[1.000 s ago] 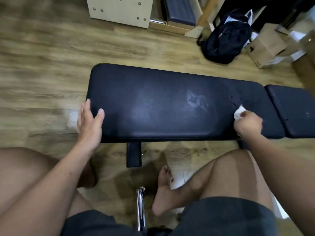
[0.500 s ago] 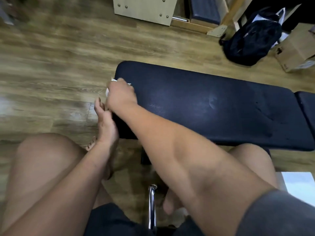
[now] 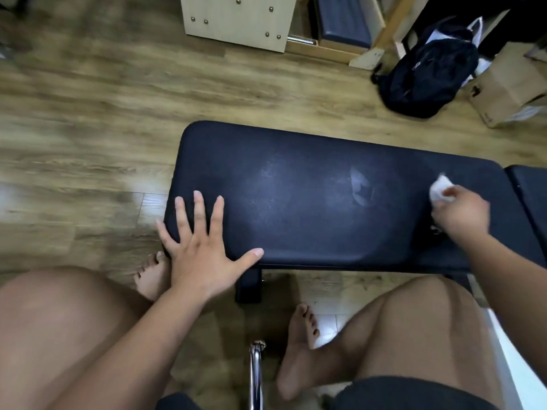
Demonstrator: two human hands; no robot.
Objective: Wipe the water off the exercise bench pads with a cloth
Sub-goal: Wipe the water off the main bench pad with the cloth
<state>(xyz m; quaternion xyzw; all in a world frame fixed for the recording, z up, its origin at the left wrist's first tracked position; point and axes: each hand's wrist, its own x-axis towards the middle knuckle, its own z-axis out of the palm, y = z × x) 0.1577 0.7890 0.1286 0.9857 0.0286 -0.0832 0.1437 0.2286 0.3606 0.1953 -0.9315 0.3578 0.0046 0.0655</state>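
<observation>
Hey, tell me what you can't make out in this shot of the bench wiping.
Head view, second pad: cut off by the right edge.
Head view, cloth: mostly hidden inside the right hand, motion-blurred.
Head view, long pad: water or just sheen, cannot tell through glare.

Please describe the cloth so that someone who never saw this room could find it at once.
Find the long black bench pad in the middle. At its right end, the right hand grips a small crumpled cloth, the only white thing on it.
</observation>
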